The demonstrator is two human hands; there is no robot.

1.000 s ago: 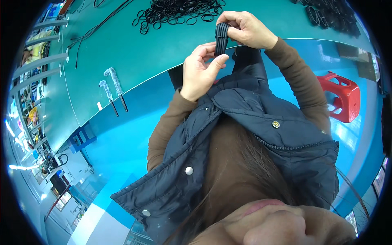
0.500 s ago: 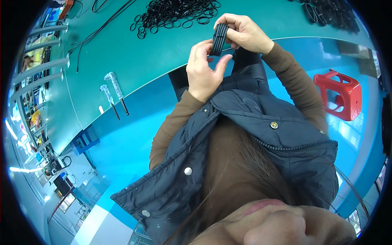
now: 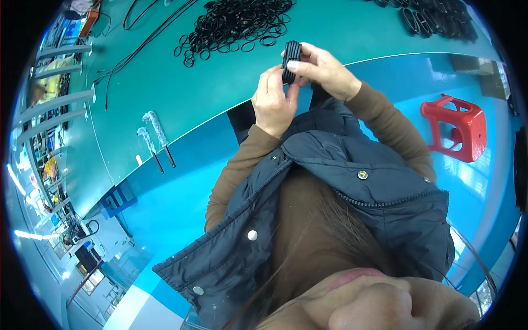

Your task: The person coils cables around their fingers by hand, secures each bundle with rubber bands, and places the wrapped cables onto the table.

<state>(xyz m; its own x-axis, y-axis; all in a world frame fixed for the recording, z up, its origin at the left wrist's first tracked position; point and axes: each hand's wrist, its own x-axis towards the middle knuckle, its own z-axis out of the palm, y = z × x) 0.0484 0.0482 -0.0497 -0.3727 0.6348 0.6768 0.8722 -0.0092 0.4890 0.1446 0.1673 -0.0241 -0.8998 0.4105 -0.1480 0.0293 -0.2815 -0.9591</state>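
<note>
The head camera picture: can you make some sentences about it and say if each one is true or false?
1. The left hand and the right hand are both on a black coil. True.
2. The stool at the picture's right is blue. False: it is red.
3. The pile of black rings lies on the green table. True.
4. The two black-handled tools lie to the right of the hands. False: they lie to the left, near the table's edge.
5. The person wears a dark puffy vest with brown sleeves showing. True.
</note>
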